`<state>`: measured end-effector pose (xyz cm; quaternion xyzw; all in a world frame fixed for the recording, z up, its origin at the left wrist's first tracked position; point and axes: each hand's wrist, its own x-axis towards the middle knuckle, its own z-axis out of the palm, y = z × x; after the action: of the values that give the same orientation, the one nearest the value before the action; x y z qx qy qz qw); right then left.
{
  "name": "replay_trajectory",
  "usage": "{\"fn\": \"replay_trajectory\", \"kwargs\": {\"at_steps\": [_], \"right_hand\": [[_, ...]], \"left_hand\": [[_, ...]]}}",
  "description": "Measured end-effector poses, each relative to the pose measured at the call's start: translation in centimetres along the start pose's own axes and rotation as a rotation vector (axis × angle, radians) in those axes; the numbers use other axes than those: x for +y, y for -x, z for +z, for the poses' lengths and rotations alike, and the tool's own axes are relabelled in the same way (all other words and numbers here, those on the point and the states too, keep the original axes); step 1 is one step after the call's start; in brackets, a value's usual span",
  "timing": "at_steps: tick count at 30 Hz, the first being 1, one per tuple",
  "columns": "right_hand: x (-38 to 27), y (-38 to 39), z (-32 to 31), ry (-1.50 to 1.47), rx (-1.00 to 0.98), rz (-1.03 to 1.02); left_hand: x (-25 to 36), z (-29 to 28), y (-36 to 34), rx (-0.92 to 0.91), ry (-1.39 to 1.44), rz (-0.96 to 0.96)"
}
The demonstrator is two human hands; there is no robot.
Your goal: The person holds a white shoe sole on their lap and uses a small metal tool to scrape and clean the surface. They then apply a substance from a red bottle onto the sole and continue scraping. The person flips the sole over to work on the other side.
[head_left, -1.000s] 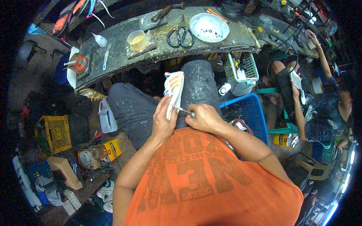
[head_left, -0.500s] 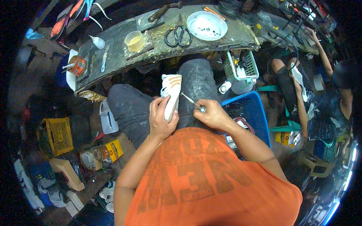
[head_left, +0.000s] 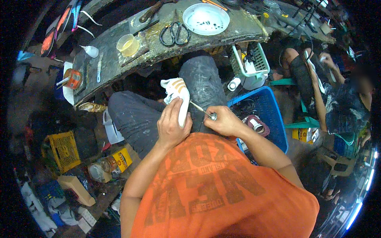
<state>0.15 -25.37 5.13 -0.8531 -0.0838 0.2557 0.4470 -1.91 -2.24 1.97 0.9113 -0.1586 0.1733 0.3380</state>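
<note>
My left hand (head_left: 173,127) grips a white sneaker (head_left: 182,107) with orange stripes, held toe-down or heel-down, I cannot tell which, over my lap. My right hand (head_left: 222,121) is closed on a slim metal tool (head_left: 201,109), its thin tip pointing up-left at the sneaker's right edge; whether it touches is unclear. Both hands are above my dark-trousered thighs, just beyond my orange shirt.
A worn bench (head_left: 107,67) ahead holds scissors (head_left: 174,33), a white dish (head_left: 205,19), a cup (head_left: 127,45) and a bottle (head_left: 90,51). Green basket (head_left: 258,59) and blue crate (head_left: 279,127) stand at right, beside a co-worker (head_left: 345,103). A yellow crate (head_left: 61,150) is at left.
The tool first moved back from the sneaker and now points close to its edge. The sneaker has tilted slightly. My view has shifted. The co-worker's raised arm has come down.
</note>
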Motion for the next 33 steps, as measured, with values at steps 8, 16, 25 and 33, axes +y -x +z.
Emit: {"fn": "replay_trajectory", "kwargs": {"at_steps": [8,16,25,33], "right_hand": [[0.1,-0.9,0.0,0.087,0.054,-0.019],[-0.9,-0.1,0.8,0.261,0.056,-0.037],[-1.1,-1.0,0.8,0.25,0.031,0.098],[-1.3,-0.5,1.3,0.305,0.066,0.027]], "left_hand": [[0.4,0.6,0.0,-0.04,-0.028,0.044],[-0.4,1.2,0.8,-0.055,0.001,-0.02],[-0.9,1.5,1.0,-0.067,0.021,-0.085],[-1.0,1.6,0.9,-0.051,0.024,-0.092]]}}
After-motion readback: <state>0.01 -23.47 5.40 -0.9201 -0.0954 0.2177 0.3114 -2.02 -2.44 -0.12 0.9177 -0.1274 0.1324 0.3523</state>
